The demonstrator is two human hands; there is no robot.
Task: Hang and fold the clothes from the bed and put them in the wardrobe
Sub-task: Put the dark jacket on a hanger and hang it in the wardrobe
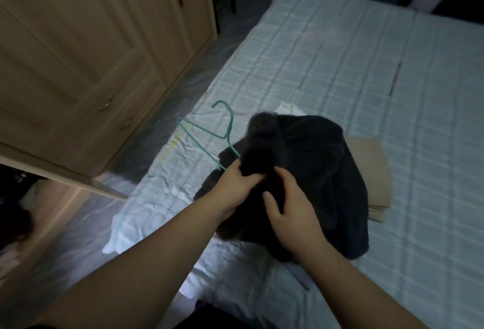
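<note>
A dark fleecy garment [314, 161] lies bunched on the bed [340, 53] near its front-left corner. My left hand [235, 184] grips a fold of the garment at its near edge. A green wire hanger [207, 132] sticks out to the left, one end going under the fabric right by my left hand. My right hand [290, 211] rests on the garment with its fingers curled into the fabric. A tan folded garment [372, 169] lies under the dark one on the right.
A light wooden wardrobe [78, 53] stands at the left, its doors closed at the top of the frame and one door [52, 169] swung open at lower left. A white cloth [288, 107] peeks out behind the dark garment. The floor gap between bed and wardrobe is narrow.
</note>
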